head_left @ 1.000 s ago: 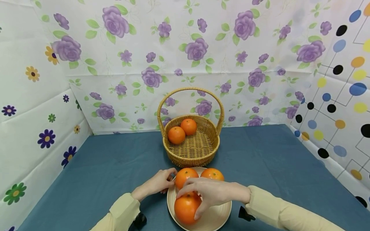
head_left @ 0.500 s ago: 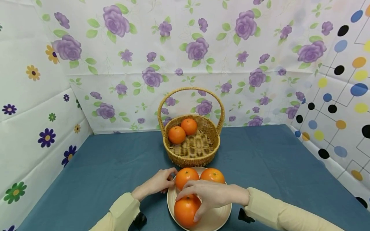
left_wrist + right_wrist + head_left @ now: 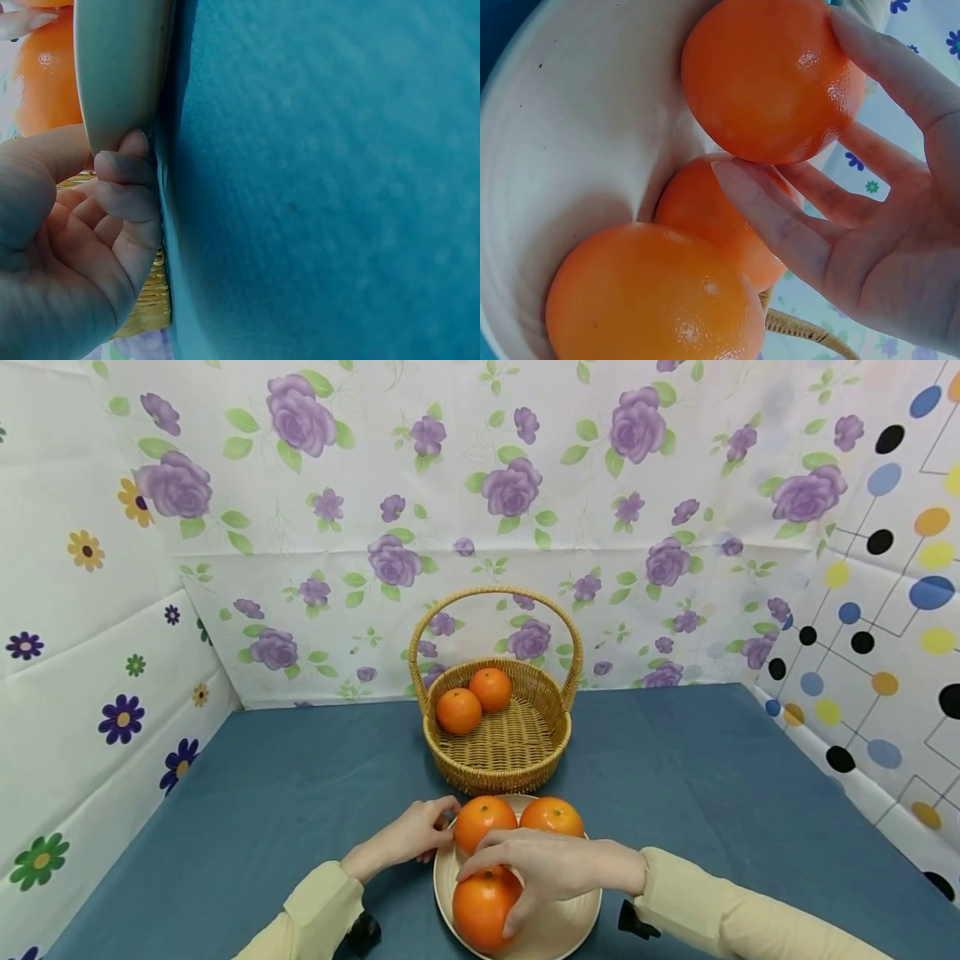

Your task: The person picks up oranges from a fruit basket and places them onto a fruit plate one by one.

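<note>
Front orange (image 3: 482, 914), shifted slightly lower in view, right hand (image 3: 551, 862) gripping it, left hand (image 3: 408, 835) pinching plate (image 3: 572, 917)

Right hand (image 3: 546, 863) and front orange (image 3: 483, 912) apparently a little lower than a second ago.

No readable text anywhere — not a word, number or sign.

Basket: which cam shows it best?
Head view: it takes in nearly all the basket, plus its handle and two oranges inside. Left wrist view: only patches of weave beyond the left hand. Right wrist view: just part of the handle.
</note>
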The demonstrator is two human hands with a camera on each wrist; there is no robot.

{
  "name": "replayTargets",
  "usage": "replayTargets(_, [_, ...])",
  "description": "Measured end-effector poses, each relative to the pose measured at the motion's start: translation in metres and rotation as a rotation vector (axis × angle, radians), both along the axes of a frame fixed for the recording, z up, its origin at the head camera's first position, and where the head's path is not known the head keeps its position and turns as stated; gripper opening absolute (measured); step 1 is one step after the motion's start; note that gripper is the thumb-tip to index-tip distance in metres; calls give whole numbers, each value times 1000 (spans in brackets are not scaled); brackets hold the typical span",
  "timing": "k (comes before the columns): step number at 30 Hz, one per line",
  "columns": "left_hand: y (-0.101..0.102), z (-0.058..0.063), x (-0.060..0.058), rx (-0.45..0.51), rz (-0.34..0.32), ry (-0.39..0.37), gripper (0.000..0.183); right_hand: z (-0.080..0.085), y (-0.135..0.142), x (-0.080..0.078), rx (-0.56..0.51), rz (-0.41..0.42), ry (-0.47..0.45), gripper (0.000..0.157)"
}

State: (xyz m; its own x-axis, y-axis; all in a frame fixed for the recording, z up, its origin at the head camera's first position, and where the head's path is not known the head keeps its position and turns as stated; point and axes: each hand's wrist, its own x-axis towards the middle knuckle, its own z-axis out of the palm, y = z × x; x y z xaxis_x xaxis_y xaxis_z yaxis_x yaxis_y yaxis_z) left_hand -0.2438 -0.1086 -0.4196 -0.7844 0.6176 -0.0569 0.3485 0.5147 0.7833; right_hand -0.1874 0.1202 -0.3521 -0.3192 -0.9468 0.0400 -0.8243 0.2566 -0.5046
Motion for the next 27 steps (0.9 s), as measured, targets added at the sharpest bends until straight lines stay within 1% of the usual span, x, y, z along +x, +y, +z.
replayTargets(3, [0,0,0,3,1,-8,18,0,1,0,2,-2,3,56])
replayTargets(10, [0,0,0,2,0,8,17,-1,2,-1,-11,3,-8,58])
replayTargets(13, [0,0,0,3,0,-1,17,0,2,-1,-20,9,-10,59])
replayTargets(19, [0,0,0,6,-4,-3,17,3,3,-1,-29,-5,-27,59])
replayTargets(27, [0,1,1,14,-6,7,17,9,3,-3,-63,-40,-98,56])
